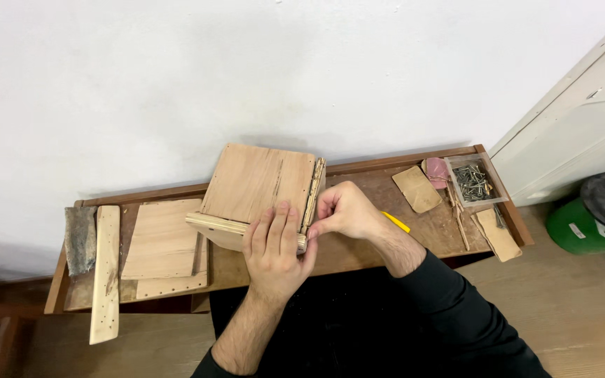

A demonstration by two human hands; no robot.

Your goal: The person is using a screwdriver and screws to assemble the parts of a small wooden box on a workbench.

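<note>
A small plywood box (257, 183) lies tilted on the low wooden workbench (379, 246) in the head view. My left hand (274, 248) rests flat on its near corner, fingers spread over the top panel and edge. My right hand (344, 210) is curled beside the box's right edge, fingertips pinched against the thin side strip (313, 192). Whether something small sits between those fingertips is hidden. A yellow pencil (395, 222) pokes out from behind my right wrist.
Plywood sheets (164, 241) and a long drilled wooden slat (106, 273) lie at the bench's left. At the right are a clear tray of nails (474, 183), sandpaper pieces (416, 188), a pink pad (435, 170) and wood scraps. A green bucket (575, 225) stands on the floor.
</note>
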